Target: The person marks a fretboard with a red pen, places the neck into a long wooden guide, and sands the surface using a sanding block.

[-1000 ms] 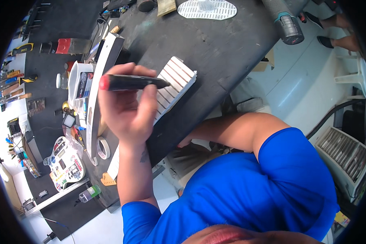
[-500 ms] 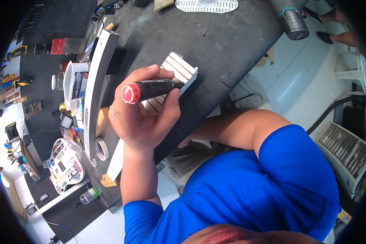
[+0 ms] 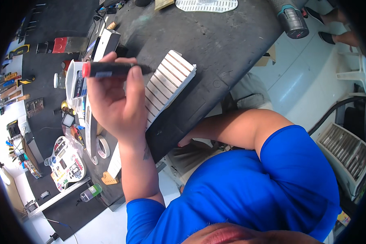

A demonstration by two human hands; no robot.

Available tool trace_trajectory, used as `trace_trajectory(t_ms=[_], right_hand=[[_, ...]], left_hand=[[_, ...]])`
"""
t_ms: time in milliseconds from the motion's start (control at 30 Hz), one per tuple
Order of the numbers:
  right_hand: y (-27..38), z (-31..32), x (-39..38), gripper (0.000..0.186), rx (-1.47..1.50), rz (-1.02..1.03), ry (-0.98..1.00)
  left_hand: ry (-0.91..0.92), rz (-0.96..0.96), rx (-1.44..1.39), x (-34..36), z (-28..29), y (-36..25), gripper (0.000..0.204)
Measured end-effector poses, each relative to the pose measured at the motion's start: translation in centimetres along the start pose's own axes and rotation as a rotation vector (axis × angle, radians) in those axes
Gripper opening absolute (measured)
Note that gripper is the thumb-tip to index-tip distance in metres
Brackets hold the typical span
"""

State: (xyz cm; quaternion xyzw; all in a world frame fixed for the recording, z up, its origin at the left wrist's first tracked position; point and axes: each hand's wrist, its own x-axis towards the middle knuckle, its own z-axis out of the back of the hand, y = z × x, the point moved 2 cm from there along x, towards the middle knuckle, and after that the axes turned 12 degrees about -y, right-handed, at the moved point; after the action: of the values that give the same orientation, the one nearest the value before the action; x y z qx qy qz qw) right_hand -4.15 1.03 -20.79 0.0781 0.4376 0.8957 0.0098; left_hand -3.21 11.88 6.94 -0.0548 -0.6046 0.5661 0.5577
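My left hand point(image 3: 116, 101) is closed on a black, red-ended marker point(image 3: 110, 70), held crosswise over a long guitar neck point(image 3: 166, 83) with white covering between its fret lines. The marker's tip is by the neck's left edge; I cannot tell if it touches. The neck lies along the bench edge, partly hidden by my arm, with a wooden headstock point(image 3: 109, 178) at the bottom. My right hand point(image 3: 184, 142) is low beyond the bench's edge, mostly hidden, its fingers unreadable. A tape roll point(image 3: 103, 147) sits left of my forearm.
The dark bench point(image 3: 223, 40) holds a long white bar point(image 3: 104, 40), a slotted oval plate point(image 3: 205, 5) and a cordless tool point(image 3: 293, 22). Tools, tubs and a stickered guitar body point(image 3: 68, 164) lie leftward. A white chair point(image 3: 351, 75) and someone's feet point(image 3: 327, 37) are at right.
Over the last half second my left hand has moved left and up with the marker, uncovering more of the neck. The marker is again seen side-on. My right arm has barely moved.
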Motion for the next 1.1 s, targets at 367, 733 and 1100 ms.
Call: trace_trajectory(t_ms=[367, 733, 1100], right_hand=[[0.1, 0.1, -0.1, 0.048, 0.011, -0.007, 0.011], [-0.3, 0.4, -0.5, 0.046, 0.014, -0.001, 0.018], [-0.1, 0.5, -0.8, 0.043, 0.01, -0.001, 0.039]], left_hand=[[0.268, -0.237, -0.123, -1.8, 0.6, 0.3, 0.053], [0.092, -0.107, 0.07, -0.6, -0.5, 0.4, 0.041], [0.126, -0.098, -0.107, -1.7, 1.4, -0.2, 0.049]])
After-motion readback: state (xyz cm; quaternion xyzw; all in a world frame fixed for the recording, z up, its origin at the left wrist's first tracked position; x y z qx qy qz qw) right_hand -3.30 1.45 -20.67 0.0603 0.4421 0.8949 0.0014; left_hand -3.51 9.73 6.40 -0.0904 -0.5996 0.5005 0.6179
